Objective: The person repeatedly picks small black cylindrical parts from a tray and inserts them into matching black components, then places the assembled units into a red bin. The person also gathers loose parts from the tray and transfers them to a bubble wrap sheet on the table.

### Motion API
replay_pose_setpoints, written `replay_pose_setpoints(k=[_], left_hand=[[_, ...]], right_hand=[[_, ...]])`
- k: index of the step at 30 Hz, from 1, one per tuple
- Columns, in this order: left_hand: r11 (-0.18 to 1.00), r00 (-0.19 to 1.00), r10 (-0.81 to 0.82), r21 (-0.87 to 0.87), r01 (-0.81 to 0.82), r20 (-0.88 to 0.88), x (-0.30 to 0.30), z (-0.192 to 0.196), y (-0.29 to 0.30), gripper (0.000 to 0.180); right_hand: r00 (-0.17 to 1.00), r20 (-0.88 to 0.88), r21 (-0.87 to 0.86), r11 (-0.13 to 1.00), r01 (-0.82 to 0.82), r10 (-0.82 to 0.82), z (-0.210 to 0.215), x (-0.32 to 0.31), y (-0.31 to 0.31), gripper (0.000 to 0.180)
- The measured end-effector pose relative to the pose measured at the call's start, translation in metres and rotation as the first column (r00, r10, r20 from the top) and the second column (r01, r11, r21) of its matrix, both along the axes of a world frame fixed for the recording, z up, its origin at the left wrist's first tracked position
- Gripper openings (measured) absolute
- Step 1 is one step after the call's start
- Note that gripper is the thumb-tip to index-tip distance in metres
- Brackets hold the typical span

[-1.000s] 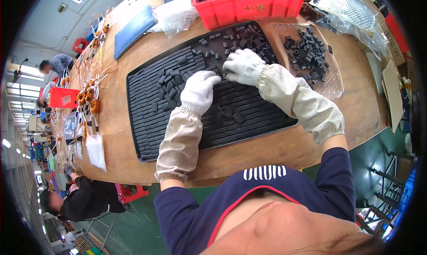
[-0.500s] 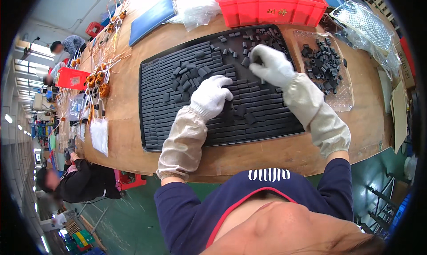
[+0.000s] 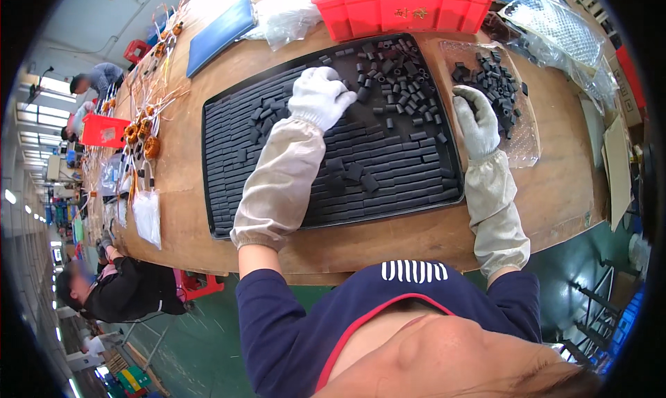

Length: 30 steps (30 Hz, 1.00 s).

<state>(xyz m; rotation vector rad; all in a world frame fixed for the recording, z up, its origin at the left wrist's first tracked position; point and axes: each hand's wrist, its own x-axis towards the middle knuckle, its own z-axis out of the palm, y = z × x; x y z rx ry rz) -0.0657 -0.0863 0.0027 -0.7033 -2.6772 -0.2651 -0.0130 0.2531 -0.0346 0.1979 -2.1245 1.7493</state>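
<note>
A black tray (image 3: pixel 454 169) lies on the table, with short black tubes (image 3: pixel 388 179) laid in tight rows over much of it. Loose tubes (image 3: pixel 406 86) are scattered in its far right part, and a small heap (image 3: pixel 267 113) rests on the rows at left. My left hand (image 3: pixel 318 98), in a white glove, is over the far middle of the tray, its fingers bent together beside the loose tubes; what they hold is hidden. Just past the tray's right edge is my gloved right hand (image 3: pixel 477 124), thumb and curled fingers apart, nothing visible between them.
Another heap of black tubes (image 3: pixel 489 86) lies on bubble wrap (image 3: pixel 527 145) at right. A red bin (image 3: pixel 406 16) stands behind the tray. Wound coils (image 3: pixel 151 147) with wires, a blue folder (image 3: pixel 222 36) and plastic bags (image 3: pixel 147 217) are at left. A person (image 3: pixel 125 287) sits at left.
My right hand has drawn back rightward from the loose tubes, past the tray's edge. My left hand has moved farther away from me over the tray. More loose tubes show at the far right.
</note>
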Motion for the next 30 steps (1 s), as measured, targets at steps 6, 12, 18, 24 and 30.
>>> replay_pose_setpoints(k=[6,12,18,24,30], left_hand=[[0.957,0.991,0.131,-0.265,-0.120,0.024,-0.009,-0.010,0.040,0.037],[0.990,0.976,0.098,-0.083,-0.115,-0.192,-0.002,-0.013,0.031,0.015],[0.926,0.975,-0.178,0.313,0.213,-0.136,0.079,0.014,0.072,0.018],[0.853,0.962,-0.241,0.501,0.147,0.128,0.099,-0.001,0.073,0.028],[0.553,0.531,-0.579,0.777,-0.301,0.619,0.105,-0.007,0.071,0.035]], right_hand=[[0.999,-0.035,0.088,0.996,-0.021,0.024,0.005,0.007,-0.004,0.022],[0.990,-0.131,0.206,0.978,-0.022,0.050,0.034,0.023,-0.020,0.019],[0.959,-0.217,0.427,0.901,-0.077,0.185,0.037,0.039,-0.040,0.025],[0.898,-0.317,0.570,0.818,-0.076,0.304,0.042,0.038,-0.043,0.028],[0.850,-0.316,0.566,0.803,-0.187,0.421,0.041,0.037,-0.038,0.042]])
